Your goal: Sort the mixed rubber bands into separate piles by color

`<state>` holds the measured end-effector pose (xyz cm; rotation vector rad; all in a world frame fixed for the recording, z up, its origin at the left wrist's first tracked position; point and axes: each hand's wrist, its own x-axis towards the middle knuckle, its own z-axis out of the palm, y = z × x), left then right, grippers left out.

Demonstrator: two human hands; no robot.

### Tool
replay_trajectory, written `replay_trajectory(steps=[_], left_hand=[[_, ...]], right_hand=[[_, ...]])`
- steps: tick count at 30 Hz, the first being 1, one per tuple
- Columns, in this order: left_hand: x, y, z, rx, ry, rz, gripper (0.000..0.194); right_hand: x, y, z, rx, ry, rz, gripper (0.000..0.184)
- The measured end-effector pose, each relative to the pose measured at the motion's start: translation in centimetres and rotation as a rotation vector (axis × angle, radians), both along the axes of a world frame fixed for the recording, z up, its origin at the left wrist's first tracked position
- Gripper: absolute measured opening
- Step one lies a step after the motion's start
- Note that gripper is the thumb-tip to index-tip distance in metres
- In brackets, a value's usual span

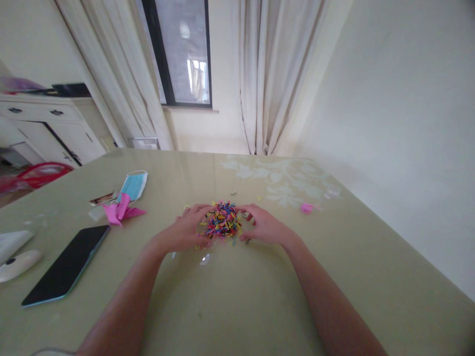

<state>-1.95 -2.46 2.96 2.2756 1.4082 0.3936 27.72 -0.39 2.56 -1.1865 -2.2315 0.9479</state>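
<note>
A heap of small, many-coloured rubber bands [223,221] lies on the glossy table, in the middle of the view. My left hand [188,228] curves around the heap's left side, its fingers apart and touching the outer bands. On the opposite side my right hand [261,225] curves in with thumb and fingers spread, its fingertips at the edge of the heap. Neither hand is closed on anything. A few loose bands are scattered around the heap, with a dark one [233,194] just beyond it.
Left on the table [230,306] are a dark tablet or phone [69,264], a white mouse-shaped object [19,265], a pink folded piece [121,211] and a blue face mask [134,186]. A small pink item [306,208] lies to the right. A wall [411,123] borders the table's right side.
</note>
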Motion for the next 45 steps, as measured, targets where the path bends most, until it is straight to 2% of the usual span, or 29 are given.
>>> replay_trajectory(steps=[1, 3, 8, 13, 17, 20, 22, 23, 25, 27, 29, 33, 38, 41, 45], left_hand=[[-0.3, 0.0, -0.1, -0.033, 0.012, -0.013, 0.1], [-0.6, 0.0, -0.2, -0.09, -0.007, -0.061, 0.104], [0.6, 0.5, -0.8, -0.119, -0.218, -0.134, 0.079], [1.9, 1.6, -1.8, -0.051, -0.39, -0.04, 0.053], [0.9, 2.0, -1.4, 0.096, -0.324, 0.072, 0.054], [0.2, 1.8, -1.0, 0.14, -0.201, 0.062, 0.07], [0.6, 1.7, -1.3, 0.134, -0.142, 0.033, 0.079], [1.0, 1.7, -1.5, 0.128, -0.134, 0.022, 0.082], [2.0, 1.7, -2.2, 0.115, -0.172, 0.013, 0.08], [2.9, 2.0, -2.7, 0.118, -0.281, 0.025, 0.069], [3.3, 2.2, -2.9, 0.14, -0.389, 0.049, 0.061], [3.0, 2.4, -2.2, 0.176, -0.525, 0.127, 0.06], [2.5, 2.4, -2.0, 0.081, -0.693, 0.179, 0.055], [2.5, 2.6, -2.3, 0.1, -0.691, 0.202, 0.055], [2.1, 2.9, -2.1, 0.078, -0.682, 0.2, 0.044]], right_hand=[[0.4, -0.1, 0.2, -0.043, -0.031, 0.012, 0.095], [0.9, -0.2, 0.3, -0.122, -0.067, 0.019, 0.099], [-0.4, -0.2, -0.8, -0.229, 0.042, 0.054, 0.077], [-3.0, 0.3, -2.0, 0.019, 0.188, -0.025, 0.046], [-3.0, 0.6, -1.8, 0.074, 0.228, -0.086, 0.056], [-2.1, 0.7, -1.8, 0.149, 0.137, -0.127, 0.076], [-2.1, 0.7, -2.0, 0.183, 0.058, -0.149, 0.083], [-2.4, 0.7, -2.2, 0.192, 0.025, -0.153, 0.08], [-3.5, 0.6, -2.7, 0.21, -0.023, -0.144, 0.064], [-4.9, 0.6, -3.1, 0.229, -0.017, -0.14, 0.044], [-6.1, 0.5, -3.4, 0.255, 0.055, -0.143, 0.037], [-7.0, 0.3, -3.4, 0.318, 0.249, -0.098, 0.042], [-6.8, 0.0, -3.2, 0.346, 0.343, -0.108, 0.047], [-6.8, -0.1, -3.3, 0.364, 0.356, -0.119, 0.047], [-6.8, -0.1, -3.5, 0.387, 0.331, -0.051, 0.045]])
